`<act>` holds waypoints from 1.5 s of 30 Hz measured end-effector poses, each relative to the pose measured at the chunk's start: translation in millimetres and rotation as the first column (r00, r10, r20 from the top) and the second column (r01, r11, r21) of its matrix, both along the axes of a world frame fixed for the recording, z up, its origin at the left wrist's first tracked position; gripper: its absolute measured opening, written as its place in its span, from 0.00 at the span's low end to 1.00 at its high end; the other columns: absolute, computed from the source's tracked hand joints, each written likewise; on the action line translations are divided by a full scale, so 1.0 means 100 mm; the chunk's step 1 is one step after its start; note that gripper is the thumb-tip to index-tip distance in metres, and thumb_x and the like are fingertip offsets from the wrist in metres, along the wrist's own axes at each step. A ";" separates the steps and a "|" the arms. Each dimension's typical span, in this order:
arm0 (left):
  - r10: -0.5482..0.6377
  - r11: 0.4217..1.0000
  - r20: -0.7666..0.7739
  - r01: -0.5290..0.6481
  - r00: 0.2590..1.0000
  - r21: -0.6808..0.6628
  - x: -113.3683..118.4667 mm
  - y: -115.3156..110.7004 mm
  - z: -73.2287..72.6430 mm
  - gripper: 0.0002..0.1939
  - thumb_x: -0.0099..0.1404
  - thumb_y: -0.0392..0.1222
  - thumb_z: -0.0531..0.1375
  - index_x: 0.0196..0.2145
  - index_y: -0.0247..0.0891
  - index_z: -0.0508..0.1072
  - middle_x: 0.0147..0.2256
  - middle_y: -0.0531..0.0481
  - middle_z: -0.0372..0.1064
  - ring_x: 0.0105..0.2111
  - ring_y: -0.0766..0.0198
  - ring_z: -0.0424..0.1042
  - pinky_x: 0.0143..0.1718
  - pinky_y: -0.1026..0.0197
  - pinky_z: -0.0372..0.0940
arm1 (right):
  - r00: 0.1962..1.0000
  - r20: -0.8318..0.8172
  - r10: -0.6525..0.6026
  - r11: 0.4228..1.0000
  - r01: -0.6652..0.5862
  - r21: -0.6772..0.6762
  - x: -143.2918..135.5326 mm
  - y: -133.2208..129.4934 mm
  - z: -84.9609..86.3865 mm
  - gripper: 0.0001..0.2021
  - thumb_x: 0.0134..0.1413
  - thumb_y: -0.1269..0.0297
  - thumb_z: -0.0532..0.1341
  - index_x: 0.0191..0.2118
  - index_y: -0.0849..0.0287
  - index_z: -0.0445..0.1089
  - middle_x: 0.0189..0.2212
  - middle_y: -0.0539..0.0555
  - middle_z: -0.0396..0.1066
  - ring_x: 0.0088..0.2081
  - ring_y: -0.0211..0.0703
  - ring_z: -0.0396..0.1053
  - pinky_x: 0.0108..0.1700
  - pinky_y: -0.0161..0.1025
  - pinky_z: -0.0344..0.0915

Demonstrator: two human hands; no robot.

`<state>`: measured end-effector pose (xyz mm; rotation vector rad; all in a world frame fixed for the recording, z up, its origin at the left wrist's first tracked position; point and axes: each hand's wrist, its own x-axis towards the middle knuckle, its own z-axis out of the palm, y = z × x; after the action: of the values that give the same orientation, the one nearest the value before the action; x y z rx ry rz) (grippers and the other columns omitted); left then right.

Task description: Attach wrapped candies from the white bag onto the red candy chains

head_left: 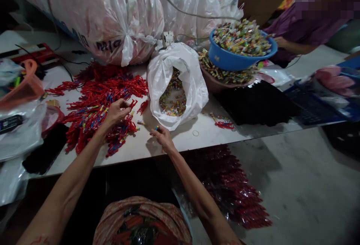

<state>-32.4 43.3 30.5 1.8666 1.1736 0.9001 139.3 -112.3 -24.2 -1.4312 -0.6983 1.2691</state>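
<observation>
My left hand (116,112) pinches a small red plastic figure (133,103) above the right edge of a heap of red and blue plastic figures (98,87). My right hand (164,139) is closed near the table's front edge, with a small, colourful tube-like piece (156,128) at its fingertips. Between the hands, a loose red figure (143,107) and a little striped piece (141,123) lie on the white table. Just beyond my right hand stands a white plastic bag (194,87), its mouth rolled open, with many small colourful pieces (176,104) inside.
A blue basin (239,60) heaped with wrapped pieces rests on a pinkish tub (215,84), beside another person's arm (295,46). Big stuffed bags (112,16) line the back. An orange basket (26,84) sits left. Clear-wrapped red packs (233,188) lie below the table.
</observation>
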 end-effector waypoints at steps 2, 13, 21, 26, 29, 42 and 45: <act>0.153 0.967 0.315 -0.076 0.937 -0.244 0.05 -0.29 0.01 0.11 0.44 0.40 0.61 0.29 0.39 0.68 0.24 0.55 0.68 0.25 0.66 0.68 0.29 0.63 0.65 | 0.998 -0.055 0.021 1.000 -0.020 0.021 0.00 0.01 0.08 0.15 0.40 0.54 0.66 0.24 0.60 0.66 0.16 0.44 0.58 0.16 0.27 0.45 0.19 0.31 0.39; 0.232 0.522 0.456 0.285 0.860 -0.804 0.07 -1.51 -0.27 0.20 0.42 0.46 0.71 0.29 0.34 0.70 0.25 0.51 0.71 0.19 0.71 0.66 0.16 0.71 0.58 | 0.949 -0.314 0.029 0.999 -0.035 -0.012 -0.09 -0.01 0.20 0.24 0.35 0.57 0.69 0.40 0.56 0.63 0.23 0.46 0.71 0.16 0.27 0.51 0.18 0.28 0.42; 0.108 0.647 0.338 0.192 0.935 -0.738 0.01 -1.50 -0.19 0.22 0.38 0.54 0.71 0.22 0.35 0.69 0.19 0.54 0.67 0.17 0.72 0.62 0.19 0.68 0.56 | 0.974 -0.198 0.108 0.993 -0.113 -0.016 -0.12 -0.01 0.23 0.20 0.32 0.56 0.71 0.25 0.58 0.60 0.17 0.40 0.58 0.16 0.25 0.46 0.17 0.28 0.41; -0.003 0.682 0.320 0.236 0.948 -0.692 -0.07 -1.52 -0.22 0.19 0.43 0.53 0.69 0.21 0.35 0.71 0.17 0.54 0.64 0.16 0.72 0.58 0.18 0.67 0.51 | 0.929 -0.193 0.316 0.946 -0.324 -0.014 -0.02 -0.01 0.29 0.17 0.33 0.58 0.71 0.24 0.60 0.63 0.17 0.41 0.57 0.16 0.25 0.45 0.17 0.28 0.39; -0.070 0.677 0.300 0.266 0.951 -0.686 -0.10 -1.53 -0.24 0.18 0.45 0.53 0.68 0.21 0.34 0.72 0.17 0.53 0.65 0.16 0.72 0.57 0.18 0.67 0.50 | 0.878 -0.223 0.423 0.900 -0.436 -0.010 0.03 -0.01 0.32 0.14 0.34 0.61 0.69 0.27 0.61 0.67 0.17 0.41 0.59 0.16 0.26 0.46 0.17 0.28 0.38; -0.171 0.627 0.258 0.307 0.951 -0.716 -0.17 -1.51 -0.30 0.15 0.44 0.50 0.68 0.22 0.34 0.76 0.17 0.50 0.67 0.16 0.69 0.60 0.19 0.66 0.52 | 0.740 -0.130 0.660 0.734 -0.672 -0.097 0.05 0.11 0.32 0.06 0.35 0.66 0.65 0.23 0.62 0.69 0.14 0.44 0.62 0.14 0.27 0.47 0.15 0.28 0.39; -0.175 0.672 0.230 0.287 0.957 -0.683 -0.19 -1.48 -0.34 0.16 0.44 0.51 0.67 0.23 0.34 0.76 0.17 0.52 0.66 0.17 0.69 0.60 0.20 0.66 0.51 | 0.780 -0.014 0.626 0.776 -0.624 -0.096 -0.04 0.10 0.33 0.03 0.37 0.70 0.63 0.22 0.62 0.67 0.13 0.44 0.61 0.15 0.28 0.50 0.18 0.28 0.44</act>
<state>-51.3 -104.3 -3.9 1.2343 0.9654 0.3345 135.8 -102.4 9.1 -1.3270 -1.2096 1.8223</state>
